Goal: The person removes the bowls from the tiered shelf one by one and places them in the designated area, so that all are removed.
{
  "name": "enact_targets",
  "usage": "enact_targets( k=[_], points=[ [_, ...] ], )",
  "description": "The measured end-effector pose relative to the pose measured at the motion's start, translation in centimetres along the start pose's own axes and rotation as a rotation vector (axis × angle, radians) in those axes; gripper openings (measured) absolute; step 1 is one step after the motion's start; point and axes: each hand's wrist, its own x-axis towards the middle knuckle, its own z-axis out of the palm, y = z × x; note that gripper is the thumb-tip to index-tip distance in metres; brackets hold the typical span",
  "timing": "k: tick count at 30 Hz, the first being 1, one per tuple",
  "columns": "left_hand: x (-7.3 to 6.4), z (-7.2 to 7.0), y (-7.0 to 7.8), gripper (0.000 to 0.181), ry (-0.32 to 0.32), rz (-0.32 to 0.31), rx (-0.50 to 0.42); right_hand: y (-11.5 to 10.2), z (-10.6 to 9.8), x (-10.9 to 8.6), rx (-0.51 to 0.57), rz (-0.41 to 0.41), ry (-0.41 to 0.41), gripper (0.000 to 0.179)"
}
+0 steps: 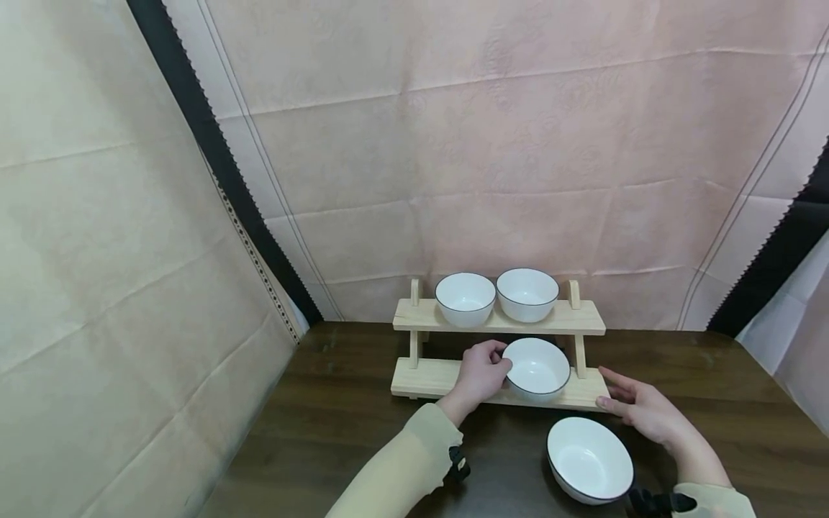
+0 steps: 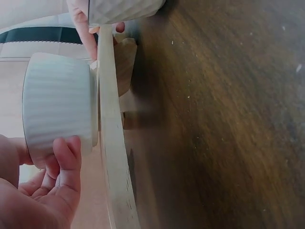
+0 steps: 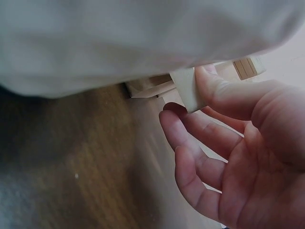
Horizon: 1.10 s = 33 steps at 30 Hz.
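A two-tier wooden rack [image 1: 427, 378] stands on the table. On its lower board sits a white bowl [image 1: 536, 367] with a dark rim. My left hand [image 1: 481, 374] pinches this bowl at its left side; the left wrist view shows fingertips against the ribbed wall [image 2: 57, 105] and the bowl's foot at the board. At the right end of the lower board, my right hand [image 1: 644, 410] grips the wood, thumb on its edge and fingers beneath, as the right wrist view shows at the board end [image 3: 187, 90].
Two more white bowls, a left one [image 1: 465, 298] and a right one [image 1: 527, 295], stand side by side on the upper board. Another white bowl [image 1: 589, 460] rests on the brown table [image 1: 311, 432] in front, close to my right wrist. Pale cloth [image 1: 518, 144] hangs behind.
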Motion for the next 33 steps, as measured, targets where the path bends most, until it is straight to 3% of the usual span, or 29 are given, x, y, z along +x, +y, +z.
enact_targets(
  k=[11,23,29,33],
  points=[
    [-1.4,-1.6,-0.3,0.029,0.019,-0.009,-0.102,-0.1,0.0,0.1,-0.023,-0.008,0.002,0.084],
    [-4.6,-2.5,-1.6,0.035,-0.047,0.073,-0.096,-0.2,0.1,0.0,-0.015,-0.01,0.013,0.084],
    [-5.9,-3.1,-2.1,0.033,-0.07,0.063,-0.096,-0.2,0.1,0.1,-0.026,-0.011,0.006,0.084],
    [-6.3,-3.8,-2.3,0.031,-0.134,0.061,-0.061,-0.2,0.0,0.0,-0.033,-0.003,0.007,0.084]
  ],
)
